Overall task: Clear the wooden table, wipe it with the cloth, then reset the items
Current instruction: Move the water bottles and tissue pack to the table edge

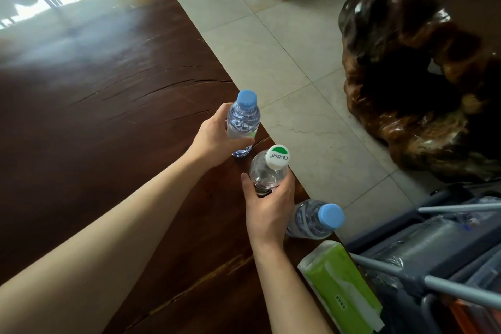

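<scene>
Wooden table (95, 106): mostly bare. Left hand (214, 138) is wrapped round the midsection of a blue-capped bottle (242, 122), upright near the right edge. Right hand (267, 206) closes on the white-capped bottle (268, 171), also upright, cap toward the camera. A third bottle (314, 218) stands just beside it. Judgement: full, smooth plastic bottles, moderately heavy and slippery; take them mid-body. Tissue pack (341, 285) lies at the edge.

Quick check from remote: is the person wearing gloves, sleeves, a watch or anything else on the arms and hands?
No. The left hand and right hand are bare, with no gloves, rings or watch visible. Both forearms are uncovered as far as the frame shows; no sleeve appears.
</scene>
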Available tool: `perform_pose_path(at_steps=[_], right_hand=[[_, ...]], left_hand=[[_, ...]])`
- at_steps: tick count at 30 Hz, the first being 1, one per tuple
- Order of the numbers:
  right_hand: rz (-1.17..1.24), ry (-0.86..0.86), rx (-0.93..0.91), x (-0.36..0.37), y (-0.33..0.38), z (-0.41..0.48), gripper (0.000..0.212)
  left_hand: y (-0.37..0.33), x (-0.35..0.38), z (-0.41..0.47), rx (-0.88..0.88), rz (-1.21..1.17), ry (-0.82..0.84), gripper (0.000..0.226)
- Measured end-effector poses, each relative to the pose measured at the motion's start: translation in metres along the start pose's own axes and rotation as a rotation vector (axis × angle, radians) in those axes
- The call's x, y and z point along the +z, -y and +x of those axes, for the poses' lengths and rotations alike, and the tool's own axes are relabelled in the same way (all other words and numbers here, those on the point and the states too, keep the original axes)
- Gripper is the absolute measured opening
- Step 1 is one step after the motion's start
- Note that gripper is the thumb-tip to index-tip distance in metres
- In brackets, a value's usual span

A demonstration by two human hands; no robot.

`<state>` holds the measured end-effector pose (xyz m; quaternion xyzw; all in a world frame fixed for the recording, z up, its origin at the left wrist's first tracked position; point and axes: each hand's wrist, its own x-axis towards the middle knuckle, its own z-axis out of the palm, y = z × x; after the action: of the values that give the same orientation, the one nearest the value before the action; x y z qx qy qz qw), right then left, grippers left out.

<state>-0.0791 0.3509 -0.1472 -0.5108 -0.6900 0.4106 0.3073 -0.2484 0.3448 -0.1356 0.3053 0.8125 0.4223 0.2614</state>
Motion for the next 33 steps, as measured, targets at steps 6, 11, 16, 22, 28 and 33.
perform_pose_path(at_steps=[6, 11, 16, 22, 28, 33], right_hand=[[-0.013, 0.038, 0.02, -0.002, -0.002, -0.002, 0.08], [-0.042, 0.096, 0.061, -0.001, -0.003, -0.004, 0.094], [-0.049, 0.134, 0.121, -0.002, -0.002, -0.012, 0.104], [-0.082, 0.179, 0.157, -0.009, 0.004, -0.034, 0.106], [-0.181, 0.234, 0.018, -0.042, 0.017, -0.073, 0.089], [-0.338, 0.289, -0.257, -0.1, 0.029, -0.115, 0.065]], left_hand=[[0.0, -0.001, -0.005, -0.038, 0.04, 0.023, 0.085], [0.011, -0.007, -0.015, -0.128, 0.124, 0.027, 0.099], [0.02, -0.019, -0.041, -0.175, 0.114, -0.04, 0.087], [0.031, -0.036, -0.101, -0.242, 0.053, -0.086, 0.056], [0.036, -0.058, -0.188, -0.2, 0.084, -0.133, 0.038], [0.02, -0.077, -0.269, -0.133, 0.168, -0.184, 0.037]])
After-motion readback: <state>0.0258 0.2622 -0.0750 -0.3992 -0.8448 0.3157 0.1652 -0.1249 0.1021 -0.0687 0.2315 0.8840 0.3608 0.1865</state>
